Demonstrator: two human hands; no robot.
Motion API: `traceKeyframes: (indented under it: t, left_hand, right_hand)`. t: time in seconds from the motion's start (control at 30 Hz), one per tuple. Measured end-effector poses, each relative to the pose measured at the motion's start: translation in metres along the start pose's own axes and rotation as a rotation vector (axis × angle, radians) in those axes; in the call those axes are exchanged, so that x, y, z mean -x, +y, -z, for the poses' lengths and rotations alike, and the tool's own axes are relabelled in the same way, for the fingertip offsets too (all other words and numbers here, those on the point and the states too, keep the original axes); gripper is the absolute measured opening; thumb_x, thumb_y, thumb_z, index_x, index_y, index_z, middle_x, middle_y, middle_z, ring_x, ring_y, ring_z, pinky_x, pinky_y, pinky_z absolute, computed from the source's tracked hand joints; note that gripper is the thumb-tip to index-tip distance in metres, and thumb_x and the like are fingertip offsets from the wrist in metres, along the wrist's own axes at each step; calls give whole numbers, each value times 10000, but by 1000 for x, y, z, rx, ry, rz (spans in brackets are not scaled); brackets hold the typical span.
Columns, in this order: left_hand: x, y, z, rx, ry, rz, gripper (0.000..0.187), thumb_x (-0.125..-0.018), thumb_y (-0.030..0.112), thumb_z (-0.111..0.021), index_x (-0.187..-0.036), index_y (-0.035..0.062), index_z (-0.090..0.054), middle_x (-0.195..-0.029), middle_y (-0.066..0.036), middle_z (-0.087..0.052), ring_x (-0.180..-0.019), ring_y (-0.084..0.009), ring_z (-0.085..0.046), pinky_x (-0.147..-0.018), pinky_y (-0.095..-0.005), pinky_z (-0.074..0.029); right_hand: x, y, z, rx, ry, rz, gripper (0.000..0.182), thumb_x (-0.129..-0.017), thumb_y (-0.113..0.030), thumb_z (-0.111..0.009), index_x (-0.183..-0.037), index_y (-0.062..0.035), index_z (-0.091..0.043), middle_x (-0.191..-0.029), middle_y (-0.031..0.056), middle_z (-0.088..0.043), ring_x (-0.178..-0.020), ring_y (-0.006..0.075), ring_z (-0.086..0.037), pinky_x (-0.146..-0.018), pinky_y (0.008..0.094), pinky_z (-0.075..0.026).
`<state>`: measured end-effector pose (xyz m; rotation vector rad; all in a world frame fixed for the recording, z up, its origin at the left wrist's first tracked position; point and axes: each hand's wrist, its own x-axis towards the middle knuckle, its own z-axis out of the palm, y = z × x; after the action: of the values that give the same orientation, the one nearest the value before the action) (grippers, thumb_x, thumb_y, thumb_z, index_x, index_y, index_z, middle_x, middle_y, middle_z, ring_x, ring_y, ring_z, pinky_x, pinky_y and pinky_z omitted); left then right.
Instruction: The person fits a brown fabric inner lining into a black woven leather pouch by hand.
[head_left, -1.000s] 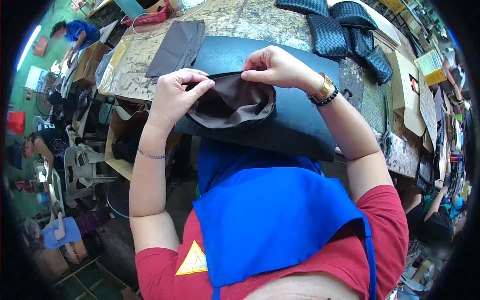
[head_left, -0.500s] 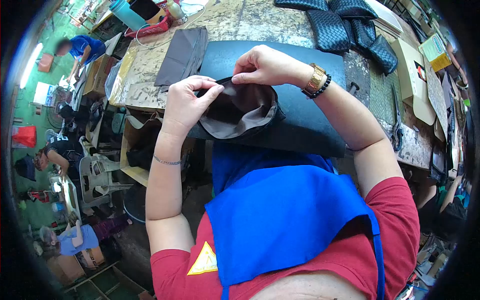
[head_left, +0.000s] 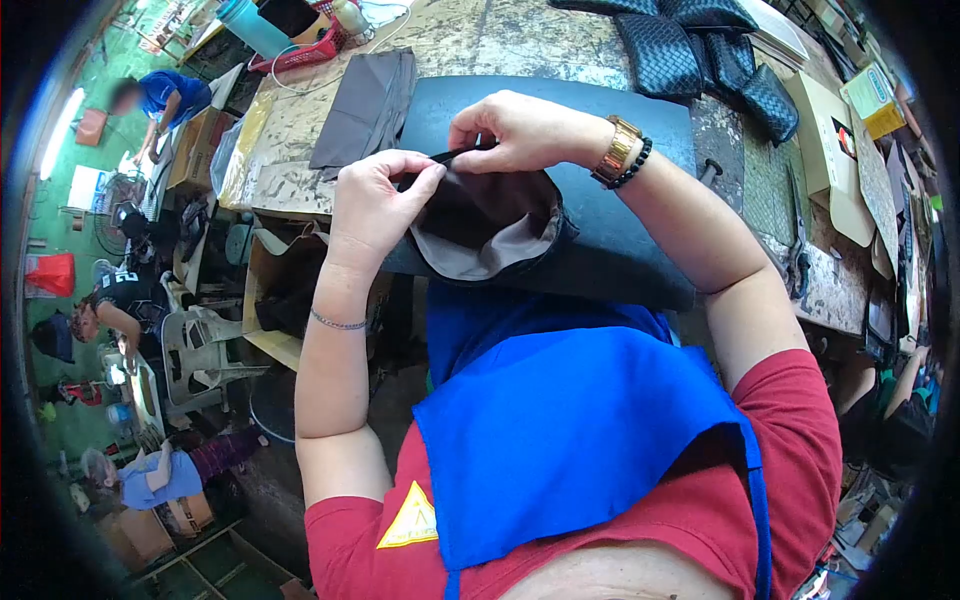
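Between my hands is a black pouch (head_left: pixel 485 235), its mouth facing me and its grey-brown lining showing. My left hand (head_left: pixel 375 195) pinches the left part of the rim between thumb and fingertips. Just to its right, my right hand (head_left: pixel 515 135) grips the top of the same rim, thumb below and fingers curled over. The two pinches are close together, with a short dark stretch of edge between them. Beneath the pouch lies a black board (head_left: pixel 640 250). A stack of dark brown fabric pieces (head_left: pixel 365 110) rests left of the board.
Several black woven pouches (head_left: pixel 660 60) are piled at the back right. Scissors (head_left: pixel 797 235) and an open cardboard box (head_left: pixel 825 160) lie on the right. A red basket (head_left: pixel 310 55) and a turquoise bottle (head_left: pixel 250 28) stand at the back left. Other people work at the left.
My right hand has shifted slightly left along the rim, closer to my left hand. The pouch has moved a little to the right; my left hand keeps its pinch.
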<state>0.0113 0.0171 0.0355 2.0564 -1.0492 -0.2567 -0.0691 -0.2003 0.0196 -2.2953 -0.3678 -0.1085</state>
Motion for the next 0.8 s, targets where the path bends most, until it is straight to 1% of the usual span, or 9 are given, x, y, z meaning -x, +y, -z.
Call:
traceKeyframes:
  t: [0.1, 0.2, 0.23, 0.33, 0.37, 0.47, 0.57, 0.67, 0.8]
  left_hand:
    - [0, -1, -3, 44, 14, -109, 218, -824, 158, -765, -951, -15, -724, -846, -107, -737, -736, -132, -694, -693, -270, -541]
    - [8, 14, -4, 51, 143, -13, 277, -812, 178, -776, -999, -14, -703, -854, -116, -733, -751, -153, -700, -702, -282, -547]
    - [9, 8, -2, -47, 117, -12, 318, -801, 201, -787, -1015, -14, -691, -840, -123, -729, -755, -172, -704, -708, -296, -551]
    - [12, 8, 1, -155, 18, 20, 301, -820, 199, -767, -1012, -23, -699, -841, -132, -730, -723, -178, -697, -693, -301, -549]
    - [12, 7, 3, -134, -11, 48, 292, -830, 192, -757, -1017, -25, -702, -841, -132, -731, -720, -168, -693, -689, -297, -546]
    - [10, 3, 9, -58, -100, 119, 268, -857, 171, -729, -1035, -29, -710, -835, -125, -733, -713, -132, -674, -681, -280, -535]
    - [8, -3, 15, 19, -199, 161, 252, -876, 147, -708, -1054, -30, -714, -818, -103, -730, -708, -90, -643, -676, -257, -520]
    - [4, -12, 18, 59, -282, 177, 243, -885, 132, -699, -1063, -32, -714, -808, -72, -725, -701, -67, -617, -672, -243, -507]
    - [3, -10, 18, 123, -313, 228, 211, -907, 108, -689, -1062, -34, -714, -830, -14, -708, -721, -40, -587, -670, -221, -484]
  right_hand:
    - [-3, 1, -1, -26, -6, -1, 256, -910, -276, -695, -967, -27, -708, -792, 95, -712, -705, 162, -659, -670, 304, -527]
    - [-3, 7, -1, 5, 22, 21, 259, -913, -283, -696, -972, -31, -711, -799, 94, -718, -703, 160, -663, -668, 303, -525]
    - [-3, 8, -1, 1, 26, 16, 261, -914, -285, -697, -973, -32, -713, -797, 92, -719, -700, 156, -662, -667, 303, -525]
    - [-2, 4, 1, -16, 13, -12, 261, -918, -291, -700, -971, -36, -718, -787, 82, -719, -692, 139, -659, -665, 297, -522]
    - [-1, 2, 2, -20, 5, -23, 261, -919, -293, -700, -970, -37, -720, -782, 78, -718, -689, 132, -657, -665, 294, -521]
    - [-1, 5, 2, -52, 7, -43, 274, -885, -307, -717, -931, -37, -729, -804, 125, -729, -729, 202, -699, -698, 323, -535]
    - [1, 6, 6, -100, -60, -87, 265, -886, -306, -716, -949, -49, -731, -808, 112, -732, -722, 203, -694, -692, 323, -530]
    - [3, 10, 2, -163, -101, -67, 267, -930, -292, -691, -968, -29, -714, -753, 61, -702, -676, 99, -620, -657, 281, -511]
    - [-2, 7, -2, -107, -94, -27, 266, -927, -304, -684, -968, -42, -710, -760, 59, -692, -685, 121, -621, -660, 295, -510]
